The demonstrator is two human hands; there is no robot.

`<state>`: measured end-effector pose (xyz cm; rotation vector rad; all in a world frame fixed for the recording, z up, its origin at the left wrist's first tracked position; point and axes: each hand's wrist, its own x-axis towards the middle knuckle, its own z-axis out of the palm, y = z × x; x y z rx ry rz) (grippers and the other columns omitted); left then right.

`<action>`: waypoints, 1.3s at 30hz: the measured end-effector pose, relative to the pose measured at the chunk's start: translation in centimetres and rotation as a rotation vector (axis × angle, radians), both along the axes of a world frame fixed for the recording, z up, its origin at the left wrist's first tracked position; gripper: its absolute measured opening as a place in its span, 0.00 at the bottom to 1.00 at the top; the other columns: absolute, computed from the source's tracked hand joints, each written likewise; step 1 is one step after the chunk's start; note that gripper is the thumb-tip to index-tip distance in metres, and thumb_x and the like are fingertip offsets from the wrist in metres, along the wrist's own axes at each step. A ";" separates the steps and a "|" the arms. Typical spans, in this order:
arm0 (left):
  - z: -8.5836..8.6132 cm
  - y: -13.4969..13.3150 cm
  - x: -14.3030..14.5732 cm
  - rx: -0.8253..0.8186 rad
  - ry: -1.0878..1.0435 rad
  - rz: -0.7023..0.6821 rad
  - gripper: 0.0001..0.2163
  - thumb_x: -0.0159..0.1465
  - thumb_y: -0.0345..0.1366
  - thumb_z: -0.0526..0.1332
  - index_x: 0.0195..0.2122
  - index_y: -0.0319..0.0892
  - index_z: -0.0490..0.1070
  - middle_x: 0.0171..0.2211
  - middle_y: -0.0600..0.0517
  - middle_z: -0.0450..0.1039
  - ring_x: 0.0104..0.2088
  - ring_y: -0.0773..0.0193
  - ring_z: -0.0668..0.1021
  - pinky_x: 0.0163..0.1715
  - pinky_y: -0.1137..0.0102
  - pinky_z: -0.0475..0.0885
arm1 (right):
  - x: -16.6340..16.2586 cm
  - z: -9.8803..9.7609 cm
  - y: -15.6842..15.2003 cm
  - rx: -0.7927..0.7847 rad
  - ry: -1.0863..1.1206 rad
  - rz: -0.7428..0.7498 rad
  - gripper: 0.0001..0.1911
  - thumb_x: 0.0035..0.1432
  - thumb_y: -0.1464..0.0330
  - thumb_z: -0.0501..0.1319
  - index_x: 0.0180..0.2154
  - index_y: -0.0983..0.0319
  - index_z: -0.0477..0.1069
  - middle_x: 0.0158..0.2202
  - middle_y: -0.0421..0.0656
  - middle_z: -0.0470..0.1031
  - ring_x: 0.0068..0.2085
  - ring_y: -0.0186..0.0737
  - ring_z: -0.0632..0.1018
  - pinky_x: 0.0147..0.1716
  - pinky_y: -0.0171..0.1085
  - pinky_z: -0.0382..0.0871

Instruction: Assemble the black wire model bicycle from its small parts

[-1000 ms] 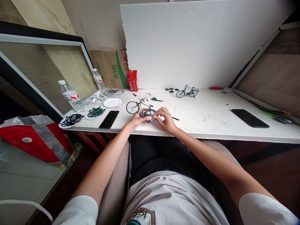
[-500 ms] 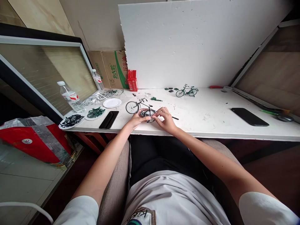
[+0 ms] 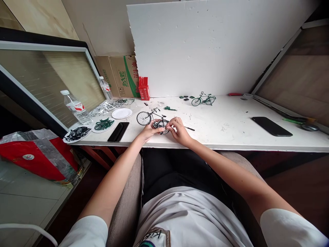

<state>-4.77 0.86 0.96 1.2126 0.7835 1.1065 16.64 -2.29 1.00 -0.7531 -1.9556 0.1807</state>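
A small black model bicycle (image 3: 158,115) is held over the table near its front edge, its front wheel (image 3: 143,118) pointing left. My left hand (image 3: 148,133) is closed around its lower middle, near the pedals. At the rear wheel, the fingertips of my right hand (image 3: 180,132) are pinched together; they hide part of the wheel, and any small part between them cannot be made out. Just right of that hand lies a thin black stick-like tool (image 3: 190,129). Behind the bicycle is a green plastic piece (image 3: 169,108).
A green model bicycle (image 3: 204,100) stands at the back beside several dark small pieces. Plates with black parts (image 3: 77,133) and green parts (image 3: 103,124), a white plate (image 3: 121,113), a phone (image 3: 118,132) and water bottles (image 3: 77,108) are left. Another dark phone (image 3: 271,126) lies right.
The view has shifted slightly, so the table's things appear a little further left. Both hands stay on the black bicycle in nearly the same pose.
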 end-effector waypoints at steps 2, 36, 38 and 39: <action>-0.1 0.1 0.0 0.006 -0.002 -0.008 0.35 0.44 0.36 0.83 0.52 0.42 0.71 0.42 0.51 0.80 0.42 0.59 0.80 0.48 0.61 0.74 | 0.0 0.0 0.0 0.007 0.004 0.004 0.13 0.78 0.57 0.56 0.42 0.56 0.72 0.42 0.49 0.72 0.48 0.51 0.71 0.50 0.52 0.69; 0.2 -0.1 0.0 -0.024 0.041 0.011 0.36 0.44 0.36 0.83 0.53 0.43 0.72 0.45 0.49 0.81 0.46 0.56 0.81 0.52 0.59 0.75 | 0.5 -0.1 0.9 -0.287 0.067 0.021 0.23 0.68 0.44 0.64 0.38 0.57 0.80 0.39 0.49 0.73 0.46 0.51 0.72 0.43 0.49 0.73; 0.2 -0.1 0.0 -0.017 0.048 0.016 0.36 0.43 0.37 0.83 0.53 0.43 0.73 0.44 0.49 0.81 0.46 0.55 0.81 0.51 0.59 0.75 | 0.6 -0.1 1.0 -0.298 0.072 0.027 0.23 0.69 0.44 0.64 0.39 0.57 0.80 0.40 0.49 0.74 0.47 0.51 0.72 0.43 0.48 0.74; 0.1 -0.1 0.0 -0.007 0.050 0.018 0.36 0.44 0.37 0.83 0.53 0.43 0.73 0.44 0.49 0.81 0.47 0.55 0.81 0.51 0.59 0.75 | 0.6 -0.2 1.0 -0.302 0.074 0.030 0.23 0.69 0.44 0.64 0.39 0.57 0.80 0.40 0.49 0.74 0.47 0.51 0.72 0.43 0.48 0.74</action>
